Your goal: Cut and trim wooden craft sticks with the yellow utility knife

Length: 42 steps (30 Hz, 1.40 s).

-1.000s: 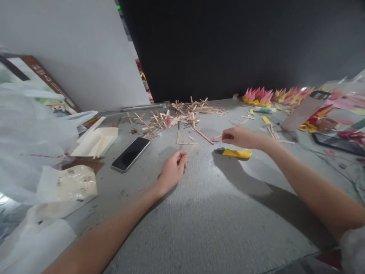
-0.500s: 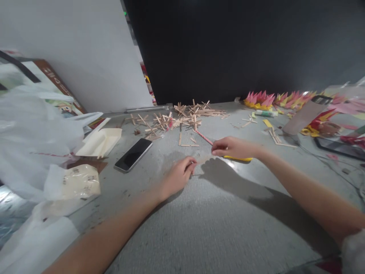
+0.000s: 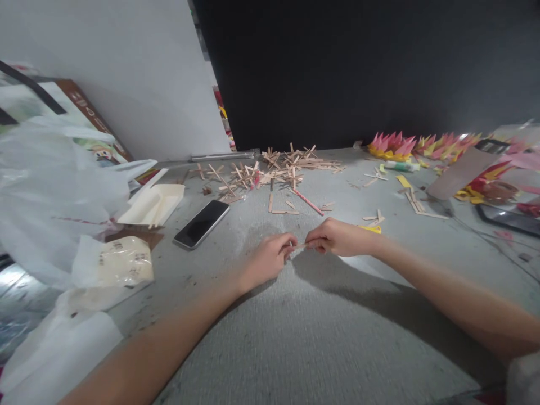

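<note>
Between my two hands, low over the grey table (image 3: 270, 337), is a small wooden stick (image 3: 301, 246). My left hand (image 3: 272, 256) pinches its left end. My right hand (image 3: 337, 237) has its fingers closed around the other end, which they hide. Beyond my hands lies a red-and-white striped stick (image 3: 310, 202), with a few flat wooden sticks (image 3: 286, 212) beside it. A yellow object (image 3: 373, 229) shows partly behind my right wrist.
A heap of wooden sticks (image 3: 291, 169) lies along the back. To the left are a phone (image 3: 202, 224), a paper tray (image 3: 169, 199) and a white plastic bag (image 3: 63, 185). Pink-and-yellow paper flowers (image 3: 392, 147) and a bottle (image 3: 458, 171) stand at the right.
My right hand has come down and nearer my left hand, and its fingers now close on the stick. The striped stick and yellow object show more fully. The view has shifted slightly.
</note>
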Each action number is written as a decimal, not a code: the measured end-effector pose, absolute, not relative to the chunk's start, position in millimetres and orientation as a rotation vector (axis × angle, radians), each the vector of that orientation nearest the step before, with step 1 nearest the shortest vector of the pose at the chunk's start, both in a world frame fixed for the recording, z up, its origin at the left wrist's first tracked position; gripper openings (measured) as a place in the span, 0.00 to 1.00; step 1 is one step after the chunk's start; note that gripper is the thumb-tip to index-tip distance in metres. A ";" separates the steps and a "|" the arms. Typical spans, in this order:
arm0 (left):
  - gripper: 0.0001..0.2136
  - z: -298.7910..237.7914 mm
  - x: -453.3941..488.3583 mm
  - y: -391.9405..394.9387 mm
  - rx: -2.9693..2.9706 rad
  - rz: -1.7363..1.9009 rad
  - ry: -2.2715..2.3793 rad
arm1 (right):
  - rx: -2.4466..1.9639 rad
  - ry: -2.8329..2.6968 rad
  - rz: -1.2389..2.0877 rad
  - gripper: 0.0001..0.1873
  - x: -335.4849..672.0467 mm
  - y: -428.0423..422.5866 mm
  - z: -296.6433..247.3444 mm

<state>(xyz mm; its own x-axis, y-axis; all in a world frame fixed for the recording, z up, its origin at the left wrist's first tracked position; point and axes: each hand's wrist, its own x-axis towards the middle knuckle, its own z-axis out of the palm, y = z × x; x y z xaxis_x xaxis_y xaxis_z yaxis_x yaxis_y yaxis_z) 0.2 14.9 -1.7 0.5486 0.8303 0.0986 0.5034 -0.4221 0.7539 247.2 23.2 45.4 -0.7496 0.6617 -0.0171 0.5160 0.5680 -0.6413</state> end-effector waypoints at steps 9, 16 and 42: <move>0.11 1.2 2.2 13.0 2.299 0.530 1.111 | -1.078 -2.481 0.407 0.22 220.9 70.2 55.0; 0.15 5.0 1.0 6.1 2.506 0.356 1.091 | -0.965 -2.634 0.082 0.12 122.2 144.3 38.8; 0.13 1.1 2.3 7.7 2.586 0.377 1.051 | -1.075 -2.635 -0.165 0.16 70.2 195.5 -1.9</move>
<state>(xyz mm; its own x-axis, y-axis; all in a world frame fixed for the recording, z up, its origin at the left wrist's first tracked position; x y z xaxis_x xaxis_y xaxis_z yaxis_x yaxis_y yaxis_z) 2.3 7.7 1.1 0.6941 0.7097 0.1207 0.6242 -0.6769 0.3901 70.2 195.5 -1.9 -0.6795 0.6658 0.3082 0.6991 0.7150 -0.0035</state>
